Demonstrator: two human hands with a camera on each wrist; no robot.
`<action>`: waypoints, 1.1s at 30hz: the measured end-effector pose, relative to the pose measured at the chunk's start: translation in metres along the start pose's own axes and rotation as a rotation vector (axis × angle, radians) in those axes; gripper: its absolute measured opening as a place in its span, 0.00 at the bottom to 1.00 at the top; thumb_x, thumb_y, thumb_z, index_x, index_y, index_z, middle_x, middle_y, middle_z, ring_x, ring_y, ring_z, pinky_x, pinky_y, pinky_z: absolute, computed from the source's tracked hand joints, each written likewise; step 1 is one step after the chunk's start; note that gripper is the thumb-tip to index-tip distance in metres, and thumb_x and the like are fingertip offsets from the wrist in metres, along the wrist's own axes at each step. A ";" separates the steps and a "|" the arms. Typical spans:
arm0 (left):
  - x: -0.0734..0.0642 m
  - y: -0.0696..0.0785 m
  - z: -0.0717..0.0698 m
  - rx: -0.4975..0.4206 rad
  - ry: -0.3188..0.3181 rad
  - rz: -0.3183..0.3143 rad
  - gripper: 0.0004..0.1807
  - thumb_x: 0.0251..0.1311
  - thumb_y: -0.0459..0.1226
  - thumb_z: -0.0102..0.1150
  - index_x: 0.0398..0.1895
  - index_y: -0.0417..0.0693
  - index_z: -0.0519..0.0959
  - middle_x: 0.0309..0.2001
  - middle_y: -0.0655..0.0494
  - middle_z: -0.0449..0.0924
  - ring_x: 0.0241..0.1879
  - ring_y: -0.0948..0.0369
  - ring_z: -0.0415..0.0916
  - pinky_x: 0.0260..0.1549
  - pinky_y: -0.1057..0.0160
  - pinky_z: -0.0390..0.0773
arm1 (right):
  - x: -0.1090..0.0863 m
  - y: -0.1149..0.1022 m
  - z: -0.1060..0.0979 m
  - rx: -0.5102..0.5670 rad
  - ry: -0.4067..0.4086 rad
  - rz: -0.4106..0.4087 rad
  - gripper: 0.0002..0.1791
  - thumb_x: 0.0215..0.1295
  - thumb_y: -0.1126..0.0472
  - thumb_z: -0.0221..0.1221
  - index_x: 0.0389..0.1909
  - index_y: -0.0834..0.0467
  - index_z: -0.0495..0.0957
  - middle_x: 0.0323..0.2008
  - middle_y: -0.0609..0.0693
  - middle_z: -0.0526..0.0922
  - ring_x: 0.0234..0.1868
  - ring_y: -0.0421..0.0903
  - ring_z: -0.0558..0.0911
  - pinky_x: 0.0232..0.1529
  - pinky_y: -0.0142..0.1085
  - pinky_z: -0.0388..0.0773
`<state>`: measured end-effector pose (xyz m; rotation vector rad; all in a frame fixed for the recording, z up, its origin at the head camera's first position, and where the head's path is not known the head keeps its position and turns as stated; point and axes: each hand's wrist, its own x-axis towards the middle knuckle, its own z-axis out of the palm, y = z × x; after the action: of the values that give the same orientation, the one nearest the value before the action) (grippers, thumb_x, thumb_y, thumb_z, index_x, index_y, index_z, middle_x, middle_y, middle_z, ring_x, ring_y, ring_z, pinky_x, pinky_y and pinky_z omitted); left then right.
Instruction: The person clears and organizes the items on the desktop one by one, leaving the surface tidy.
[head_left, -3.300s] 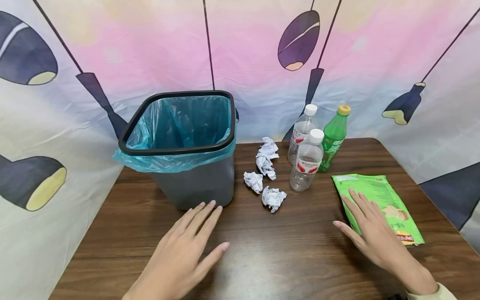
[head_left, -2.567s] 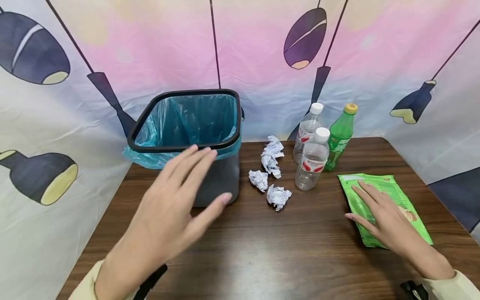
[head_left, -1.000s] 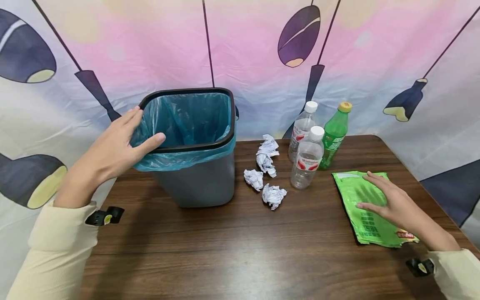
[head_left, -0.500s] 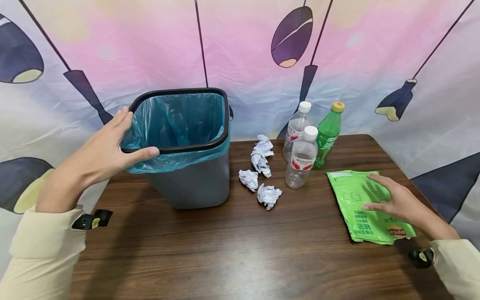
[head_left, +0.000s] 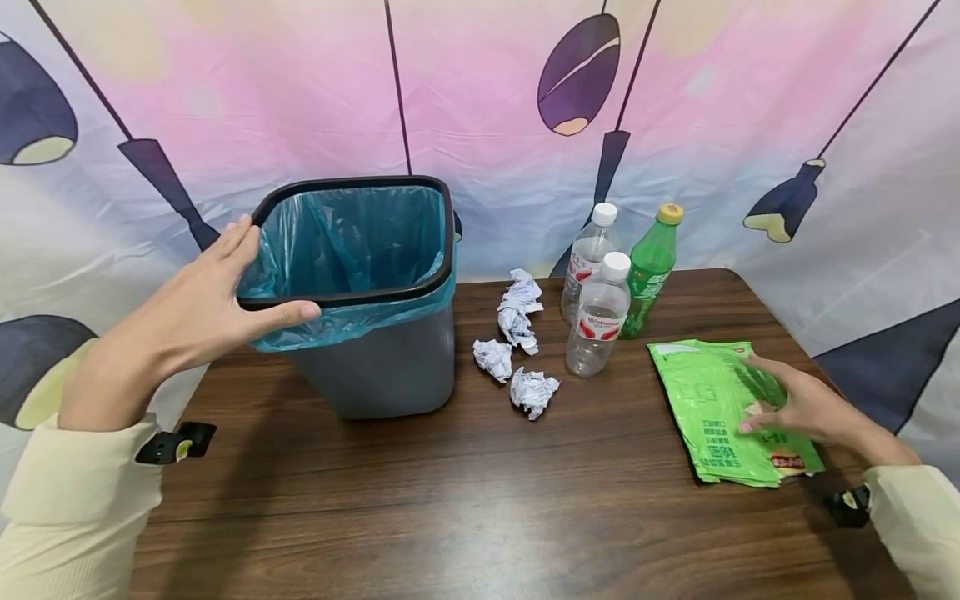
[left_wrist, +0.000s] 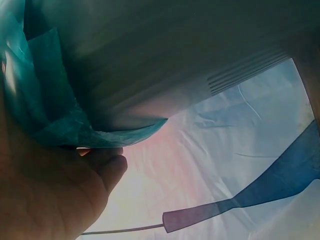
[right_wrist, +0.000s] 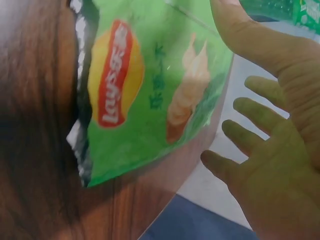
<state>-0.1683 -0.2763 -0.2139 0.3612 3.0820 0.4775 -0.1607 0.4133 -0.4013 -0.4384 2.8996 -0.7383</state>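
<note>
My left hand (head_left: 191, 312) rests at the near left corner of a grey bin (head_left: 390, 367). Its thumb lies along the front of the black rim and its fingers reach along the left side. A blue bag (left_wrist: 55, 115) lines the bin and hangs over its edge, above my palm in the left wrist view. At the right my right hand (head_left: 813, 408) hovers over a green Lay's chip bag (head_left: 701, 400), thumb and fingers spread apart. The right wrist view shows this chip bag's Lay's logo (right_wrist: 115, 75) beside the hand, with nothing between the fingers.
Several crumpled papers (head_left: 532, 392) lie right of the bin. Two clear bottles (head_left: 596, 325) with white caps and a green bottle (head_left: 651, 271) with a yellow cap stand behind. The brown table (head_left: 450, 500) ends at a printed curtain (head_left: 315, 92).
My left hand has risen from the table to the bin's left corner. My right hand has shifted right over the chip bag, its fingers more bent than before.
</note>
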 end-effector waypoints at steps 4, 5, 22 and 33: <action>0.001 0.000 0.000 0.001 -0.004 -0.006 0.62 0.64 0.64 0.56 0.81 0.41 0.31 0.80 0.54 0.18 0.79 0.44 0.22 0.69 0.28 0.37 | -0.001 0.008 -0.001 0.010 -0.029 -0.001 0.61 0.45 0.51 0.80 0.74 0.74 0.57 0.67 0.83 0.58 0.58 0.78 0.70 0.41 0.55 0.80; 0.001 0.001 0.000 0.002 -0.007 -0.006 0.62 0.64 0.64 0.56 0.81 0.41 0.31 0.80 0.54 0.18 0.79 0.45 0.21 0.69 0.29 0.36 | -0.002 0.010 -0.001 0.016 -0.033 -0.004 0.60 0.46 0.51 0.80 0.73 0.74 0.57 0.67 0.83 0.58 0.53 0.74 0.75 0.38 0.49 0.79; 0.004 0.003 0.000 0.007 -0.017 -0.012 0.62 0.64 0.65 0.55 0.81 0.42 0.30 0.80 0.53 0.18 0.79 0.43 0.23 0.68 0.27 0.38 | 0.000 0.025 0.009 0.023 -0.041 -0.046 0.55 0.46 0.54 0.80 0.70 0.74 0.63 0.67 0.82 0.59 0.62 0.83 0.62 0.47 0.69 0.74; 0.002 0.001 0.000 0.000 -0.013 -0.017 0.61 0.64 0.64 0.55 0.81 0.43 0.30 0.80 0.54 0.18 0.78 0.39 0.25 0.67 0.25 0.40 | 0.002 0.026 0.011 0.056 -0.057 -0.048 0.60 0.44 0.57 0.81 0.74 0.74 0.57 0.69 0.83 0.51 0.64 0.85 0.57 0.48 0.73 0.70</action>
<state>-0.1706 -0.2752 -0.2135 0.3358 3.0696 0.4719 -0.1671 0.4292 -0.4234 -0.5149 2.8173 -0.7987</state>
